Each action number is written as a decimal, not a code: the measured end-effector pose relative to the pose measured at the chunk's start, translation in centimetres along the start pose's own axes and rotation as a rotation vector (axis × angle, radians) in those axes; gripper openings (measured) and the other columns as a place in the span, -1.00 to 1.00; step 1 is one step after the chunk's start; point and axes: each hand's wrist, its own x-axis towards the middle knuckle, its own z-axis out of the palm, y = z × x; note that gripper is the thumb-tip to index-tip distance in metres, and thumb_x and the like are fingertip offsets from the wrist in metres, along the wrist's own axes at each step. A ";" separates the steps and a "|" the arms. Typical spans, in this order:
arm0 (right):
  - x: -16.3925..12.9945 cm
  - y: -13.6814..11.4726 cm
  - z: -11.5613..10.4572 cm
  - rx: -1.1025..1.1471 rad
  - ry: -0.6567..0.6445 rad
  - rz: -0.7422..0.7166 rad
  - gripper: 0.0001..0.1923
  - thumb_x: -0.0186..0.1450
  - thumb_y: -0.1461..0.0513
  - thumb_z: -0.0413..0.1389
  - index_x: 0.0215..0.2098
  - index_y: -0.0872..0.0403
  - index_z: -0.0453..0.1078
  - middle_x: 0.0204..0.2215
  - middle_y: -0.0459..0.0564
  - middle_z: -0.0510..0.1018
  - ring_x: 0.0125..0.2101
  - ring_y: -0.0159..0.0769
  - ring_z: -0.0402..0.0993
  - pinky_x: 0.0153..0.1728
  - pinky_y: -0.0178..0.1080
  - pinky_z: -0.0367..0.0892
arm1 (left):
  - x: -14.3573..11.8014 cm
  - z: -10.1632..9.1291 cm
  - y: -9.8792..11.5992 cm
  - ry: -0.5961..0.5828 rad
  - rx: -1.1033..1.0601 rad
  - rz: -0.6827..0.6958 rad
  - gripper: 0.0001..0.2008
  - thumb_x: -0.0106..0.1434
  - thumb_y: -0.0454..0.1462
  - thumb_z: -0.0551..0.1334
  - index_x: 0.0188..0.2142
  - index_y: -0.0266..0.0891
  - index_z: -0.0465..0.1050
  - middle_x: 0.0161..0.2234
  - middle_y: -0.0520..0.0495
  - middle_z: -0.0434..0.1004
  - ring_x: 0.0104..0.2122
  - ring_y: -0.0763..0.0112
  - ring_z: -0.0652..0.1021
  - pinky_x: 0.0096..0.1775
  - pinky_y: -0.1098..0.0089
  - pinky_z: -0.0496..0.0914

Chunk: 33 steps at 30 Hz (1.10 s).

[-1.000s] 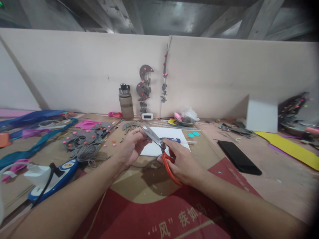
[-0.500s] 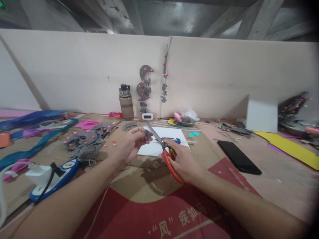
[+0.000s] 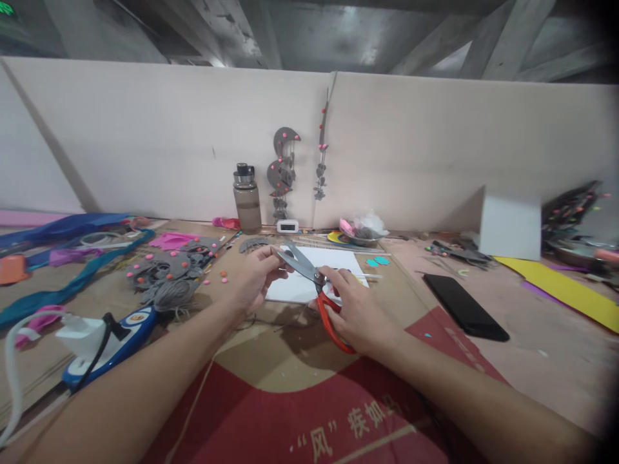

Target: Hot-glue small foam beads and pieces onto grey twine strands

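The right hand (image 3: 355, 309) is gripping the red-handled scissors (image 3: 319, 281), its fingers curling around the handles, while the blades are standing apart and pointing toward ten o'clock. The left hand (image 3: 256, 277) is pinching a small dark grey piece (image 3: 289, 253), partly hidden, at the blades. From the scissors, a white sheet (image 3: 290, 290) is lying toward twelve o'clock, a black smartphone (image 3: 464, 306) at three, and a grey yarn bundle (image 3: 171, 293) at nine.
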 end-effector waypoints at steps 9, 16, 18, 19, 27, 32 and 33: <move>0.3 0.8 0.3 -0.118 0.003 0.011 -0.56 0.27 0.12 0.01 0.11 0.01 0.15 -0.21 0.06 0.37 -0.29 -0.25 0.32 -0.26 -0.25 0.24 | -0.1 0.5 0.4 -0.021 0.079 -0.019 -0.93 -0.03 -0.38 0.25 -0.47 -0.31 0.39 -0.51 0.01 0.44 -0.51 0.53 0.40 -0.40 0.47 0.26; 0.3 0.9 0.3 -0.150 -0.005 0.009 -0.55 0.28 0.10 0.01 0.11 0.00 0.15 -0.20 0.07 0.37 -0.28 -0.25 0.33 -0.26 -0.25 0.24 | -0.1 0.8 0.6 0.010 0.103 -0.004 -0.92 -0.06 -0.39 0.23 -0.49 -0.30 0.39 -0.55 0.05 0.40 -0.53 0.55 0.38 -0.43 0.48 0.22; 0.3 0.9 0.2 -0.150 -0.007 0.012 -0.56 0.28 0.09 0.00 0.11 0.01 0.15 -0.21 0.07 0.37 -0.29 -0.25 0.33 -0.27 -0.25 0.24 | -0.2 0.8 0.8 0.024 0.096 0.001 -0.92 -0.07 -0.40 0.23 -0.50 -0.31 0.39 -0.55 0.05 0.39 -0.53 0.56 0.37 -0.44 0.49 0.21; 0.3 0.9 0.2 -0.150 -0.007 0.012 -0.56 0.28 0.09 0.00 0.11 0.01 0.15 -0.21 0.07 0.37 -0.29 -0.25 0.33 -0.27 -0.25 0.24 | -0.2 0.9 0.8 0.028 0.090 0.000 -0.92 -0.08 -0.40 0.23 -0.50 -0.31 0.39 -0.54 0.05 0.39 -0.53 0.57 0.36 -0.44 0.49 0.21; 0.2 0.9 0.2 -0.145 -0.005 0.002 -0.56 0.28 0.09 0.00 0.10 0.01 0.16 -0.21 0.07 0.38 -0.29 -0.25 0.33 -0.27 -0.25 0.24 | -0.1 0.6 0.7 0.017 0.047 0.013 -0.92 -0.07 -0.39 0.25 -0.49 -0.30 0.40 -0.50 0.03 0.40 -0.51 0.56 0.36 -0.42 0.49 0.23; 0.3 1.0 0.3 -0.147 -0.006 0.004 -0.55 0.28 0.09 0.01 0.11 0.01 0.16 -0.21 0.07 0.37 -0.29 -0.25 0.33 -0.26 -0.24 0.24 | 0.0 0.4 0.5 -0.016 0.037 0.012 -0.93 -0.06 -0.41 0.21 -0.49 -0.30 0.39 -0.51 0.03 0.40 -0.51 0.55 0.36 -0.43 0.50 0.22; 0.3 1.0 0.3 -0.148 -0.007 0.003 -0.55 0.28 0.09 0.01 0.11 0.01 0.15 -0.20 0.07 0.37 -0.28 -0.25 0.33 -0.25 -0.24 0.24 | 0.0 0.4 0.5 -0.019 0.038 0.008 -0.92 -0.06 -0.41 0.21 -0.49 -0.30 0.39 -0.51 0.04 0.40 -0.51 0.56 0.36 -0.43 0.50 0.22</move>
